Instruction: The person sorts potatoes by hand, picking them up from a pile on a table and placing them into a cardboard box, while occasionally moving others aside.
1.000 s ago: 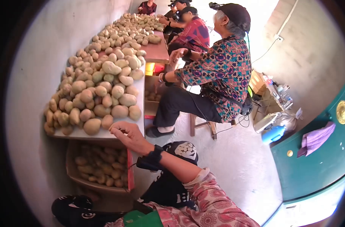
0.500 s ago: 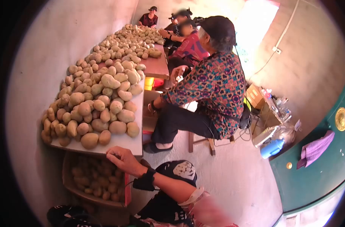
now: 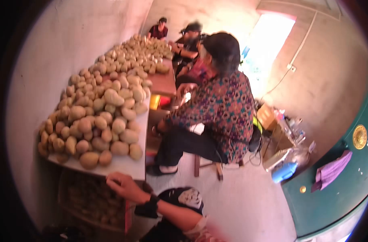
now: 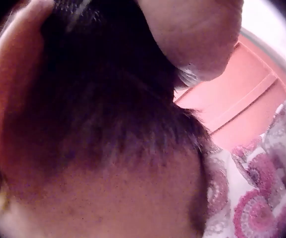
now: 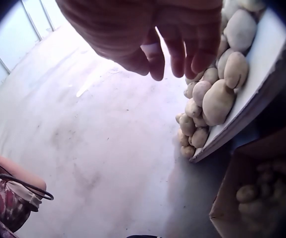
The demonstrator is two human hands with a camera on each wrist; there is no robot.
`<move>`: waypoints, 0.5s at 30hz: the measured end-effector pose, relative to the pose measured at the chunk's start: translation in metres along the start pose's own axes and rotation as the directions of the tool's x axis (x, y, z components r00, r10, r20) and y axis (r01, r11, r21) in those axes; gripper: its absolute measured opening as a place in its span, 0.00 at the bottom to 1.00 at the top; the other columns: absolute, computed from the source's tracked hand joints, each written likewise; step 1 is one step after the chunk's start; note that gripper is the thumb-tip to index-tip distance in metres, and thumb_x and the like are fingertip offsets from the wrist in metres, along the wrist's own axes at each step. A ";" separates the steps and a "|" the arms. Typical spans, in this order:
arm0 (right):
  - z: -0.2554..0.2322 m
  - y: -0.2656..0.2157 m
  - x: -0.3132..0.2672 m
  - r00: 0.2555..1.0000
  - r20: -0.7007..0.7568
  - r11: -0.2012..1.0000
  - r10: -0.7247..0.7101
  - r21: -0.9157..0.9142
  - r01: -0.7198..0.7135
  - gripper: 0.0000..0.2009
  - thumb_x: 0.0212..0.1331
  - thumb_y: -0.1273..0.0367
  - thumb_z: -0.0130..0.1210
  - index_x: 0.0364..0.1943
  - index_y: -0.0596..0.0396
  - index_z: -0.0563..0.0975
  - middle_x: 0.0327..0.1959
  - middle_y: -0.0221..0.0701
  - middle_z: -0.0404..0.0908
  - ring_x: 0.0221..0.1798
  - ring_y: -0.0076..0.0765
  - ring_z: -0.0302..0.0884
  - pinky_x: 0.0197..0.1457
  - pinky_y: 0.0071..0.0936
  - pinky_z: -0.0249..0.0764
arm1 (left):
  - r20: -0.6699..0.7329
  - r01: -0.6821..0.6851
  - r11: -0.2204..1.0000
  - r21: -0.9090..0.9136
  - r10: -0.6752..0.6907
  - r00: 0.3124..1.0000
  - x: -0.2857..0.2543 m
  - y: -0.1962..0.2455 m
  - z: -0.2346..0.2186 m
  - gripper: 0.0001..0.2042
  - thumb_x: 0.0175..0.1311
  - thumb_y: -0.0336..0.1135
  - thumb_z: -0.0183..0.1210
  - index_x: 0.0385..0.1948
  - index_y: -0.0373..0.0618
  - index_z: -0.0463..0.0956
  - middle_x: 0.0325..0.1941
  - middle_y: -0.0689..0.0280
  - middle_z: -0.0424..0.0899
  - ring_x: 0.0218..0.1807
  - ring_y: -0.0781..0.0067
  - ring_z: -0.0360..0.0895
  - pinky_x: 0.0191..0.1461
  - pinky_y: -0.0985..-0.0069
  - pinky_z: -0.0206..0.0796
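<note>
I'm hovering my right hand (image 3: 125, 188) empty, fingers loosely bent, by the table (image 3: 127, 167); can't tell my left hand's (image 4: 197, 39) state. Potatoes (image 3: 89, 160) lying heaped on top; likely pre-grip, next pick needing wider fingers.

Walls (image 3: 79, 44): pale, smudged
Floor (image 3: 248, 201): light, smooth, faintly stained
Bench (image 3: 121, 167): white top beside the left wall, red-brown top (image 3: 166, 82) beyond
Stool (image 3: 197, 166): wooden legs
Opening (image 3: 270, 44): glaring daylight, details washed out
Socket (image 3: 293, 69): below a pale conduit (image 3: 303, 40)
Green panel (image 3: 333, 201): right side, round gold emblem (image 3: 359, 137)
</note>
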State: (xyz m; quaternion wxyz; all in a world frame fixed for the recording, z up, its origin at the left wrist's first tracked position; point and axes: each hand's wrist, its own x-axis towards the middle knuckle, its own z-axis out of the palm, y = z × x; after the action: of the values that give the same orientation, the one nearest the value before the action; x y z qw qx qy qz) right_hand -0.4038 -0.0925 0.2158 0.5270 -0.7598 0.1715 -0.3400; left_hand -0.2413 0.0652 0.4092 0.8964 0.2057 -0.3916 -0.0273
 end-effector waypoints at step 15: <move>0.006 0.004 0.005 0.997 -0.056 0.994 -0.060 -0.093 0.055 0.07 0.59 0.70 0.53 0.34 0.61 0.75 0.31 0.36 0.77 0.35 0.29 0.73 0.43 0.26 0.70 | 0.132 -0.049 0.998 -0.031 0.053 0.990 0.016 0.030 -0.010 0.18 0.66 0.33 0.39 0.56 0.38 0.63 0.56 0.62 0.69 0.62 0.68 0.61 0.69 0.66 0.45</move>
State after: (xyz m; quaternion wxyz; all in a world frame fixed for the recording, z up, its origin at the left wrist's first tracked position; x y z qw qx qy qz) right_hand -0.3961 -0.0932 0.2126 0.4763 -0.7775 0.1802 -0.3690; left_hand -0.2270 0.0922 0.4257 0.8716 0.1811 -0.4549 -0.0233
